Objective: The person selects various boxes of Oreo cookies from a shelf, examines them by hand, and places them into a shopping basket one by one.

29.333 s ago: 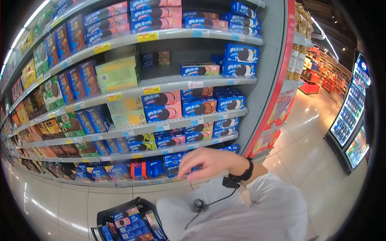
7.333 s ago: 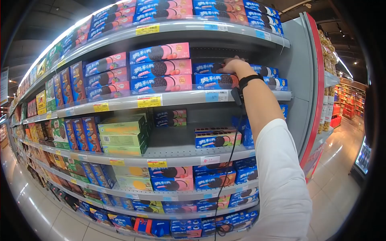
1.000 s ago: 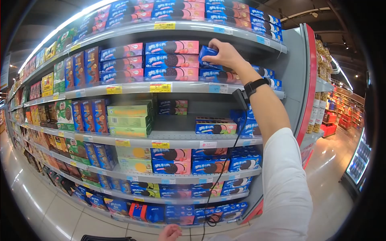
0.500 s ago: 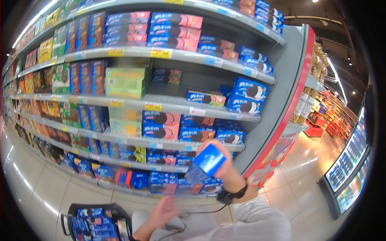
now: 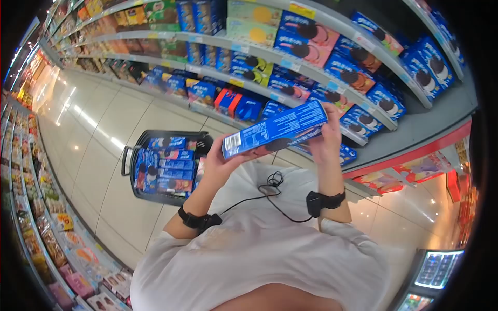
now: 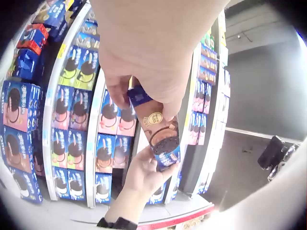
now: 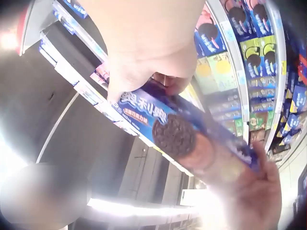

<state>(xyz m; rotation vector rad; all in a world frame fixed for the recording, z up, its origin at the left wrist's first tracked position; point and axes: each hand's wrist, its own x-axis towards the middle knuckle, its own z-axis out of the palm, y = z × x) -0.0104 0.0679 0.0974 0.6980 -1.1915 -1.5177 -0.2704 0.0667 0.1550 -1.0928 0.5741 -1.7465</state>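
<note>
A blue box of Oreo cookies (image 5: pixel 280 129) is held out in front of the body, a little tilted, its barcode and printed side facing up. At the barcode end, my left hand (image 5: pixel 218 160) grips it between thumb and fingers. My right hand (image 5: pixel 328 139) grips the opposite end. The left wrist view shows the front of the cookie box (image 6: pixel 158 122), brown with a cookie picture, and the right hand (image 6: pixel 141 177) at its far end. In the right wrist view, chocolate-coloured print shows on the cookie box (image 7: pixel 177 136), with the left hand (image 7: pixel 261 191) beyond.
On the floor at the left stands a black shopping basket (image 5: pixel 204 141) holding several cookie boxes. Ahead, store shelves (image 5: pixel 363 103) carry rows of cookie boxes, with a red-edged end panel (image 5: pixel 415 147) at right. Another stocked shelf (image 5: pixel 52 223) runs along the left. A black cable (image 5: pixel 259 197) hangs between the wrists.
The right hand has brought the cookie box from the upper shelf down to the body. The left hand, earlier empty, now grips its other end. The head view has turned downward.
</note>
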